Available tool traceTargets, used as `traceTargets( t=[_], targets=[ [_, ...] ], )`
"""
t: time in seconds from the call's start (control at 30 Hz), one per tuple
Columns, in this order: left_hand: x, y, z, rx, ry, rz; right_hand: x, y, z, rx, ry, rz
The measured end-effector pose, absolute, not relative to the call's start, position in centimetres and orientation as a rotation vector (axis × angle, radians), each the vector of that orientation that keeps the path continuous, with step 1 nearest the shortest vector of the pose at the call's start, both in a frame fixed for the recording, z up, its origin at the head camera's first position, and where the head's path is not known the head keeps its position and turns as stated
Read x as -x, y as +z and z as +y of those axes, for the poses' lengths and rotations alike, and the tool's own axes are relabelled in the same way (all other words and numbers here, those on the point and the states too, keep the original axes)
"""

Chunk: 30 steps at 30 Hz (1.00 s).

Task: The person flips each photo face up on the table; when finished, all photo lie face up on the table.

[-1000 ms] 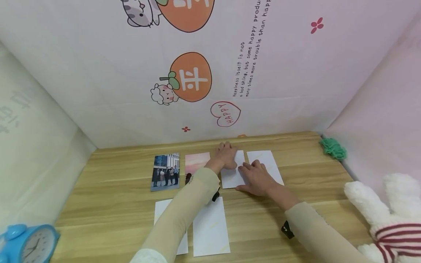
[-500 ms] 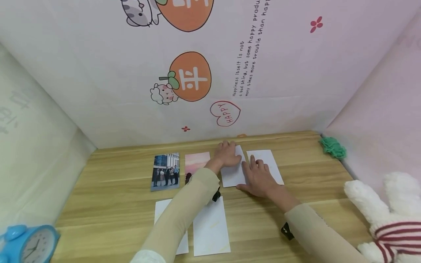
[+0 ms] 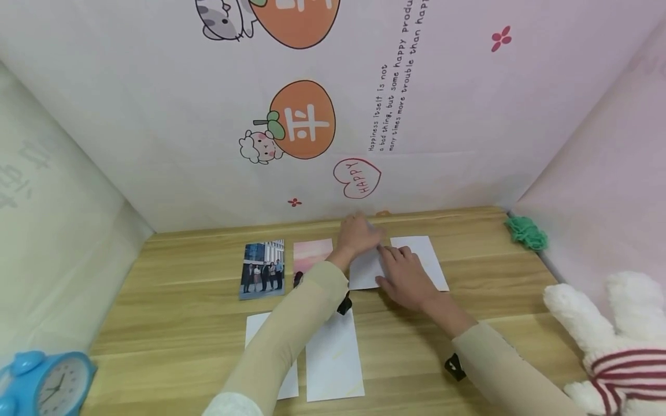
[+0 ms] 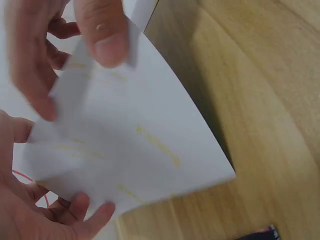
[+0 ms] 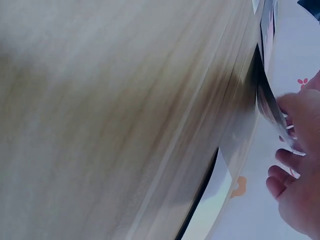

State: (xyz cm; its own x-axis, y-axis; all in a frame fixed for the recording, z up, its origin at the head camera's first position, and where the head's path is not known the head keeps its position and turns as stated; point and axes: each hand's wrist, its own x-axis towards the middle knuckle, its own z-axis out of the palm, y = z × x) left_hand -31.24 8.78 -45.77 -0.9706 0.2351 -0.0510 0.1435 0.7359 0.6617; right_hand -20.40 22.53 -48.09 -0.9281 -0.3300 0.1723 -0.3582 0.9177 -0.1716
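My left hand (image 3: 359, 236) pinches a photo print (image 4: 150, 120) with its thumb on top, and the print is tilted up off the table. Its white back carries faint yellow marks; in the right wrist view the dark, glossy face of the print (image 5: 270, 102) shows from the side. My right hand (image 3: 408, 278) lies along the right edge of the print, fingers loosely bent, fingertips right at that edge. To the right is another white-backed print (image 3: 424, 254). A pink print (image 3: 312, 253), partly hidden by the left arm, and a face-up group photo (image 3: 262, 270) lie to the left.
Two white-backed prints lie nearer on the wooden table, one in full sight (image 3: 333, 370) and one partly under the left sleeve (image 3: 283, 341). A blue alarm clock (image 3: 52, 384) stands front left. Green yarn (image 3: 527, 232) and a white plush toy (image 3: 619, 346) are on the right.
The print between the hands lay flat a second ago; its right edge then rose, and it now tilts up in the left hand. The right hand has stayed beside it.
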Motion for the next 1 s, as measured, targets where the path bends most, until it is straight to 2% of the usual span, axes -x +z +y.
traceTargets(
  t=[0.33, 0.57, 1.0],
  targets=[
    [31.3, -45.4, 8.0, -0.240, 1.239, 2.728, 20.5, -47.2, 21.8, -0.303, 1.240, -2.834],
    [31.0, -44.3, 7.7, -0.264, 1.315, 2.685, 20.5, -46.4, 20.9, -0.246, 1.350, -2.775],
    [31.2, -42.8, 6.1, -0.170, 1.256, 2.718, 20.4, -46.4, 20.1, -0.353, 1.273, -2.826]
  ],
)
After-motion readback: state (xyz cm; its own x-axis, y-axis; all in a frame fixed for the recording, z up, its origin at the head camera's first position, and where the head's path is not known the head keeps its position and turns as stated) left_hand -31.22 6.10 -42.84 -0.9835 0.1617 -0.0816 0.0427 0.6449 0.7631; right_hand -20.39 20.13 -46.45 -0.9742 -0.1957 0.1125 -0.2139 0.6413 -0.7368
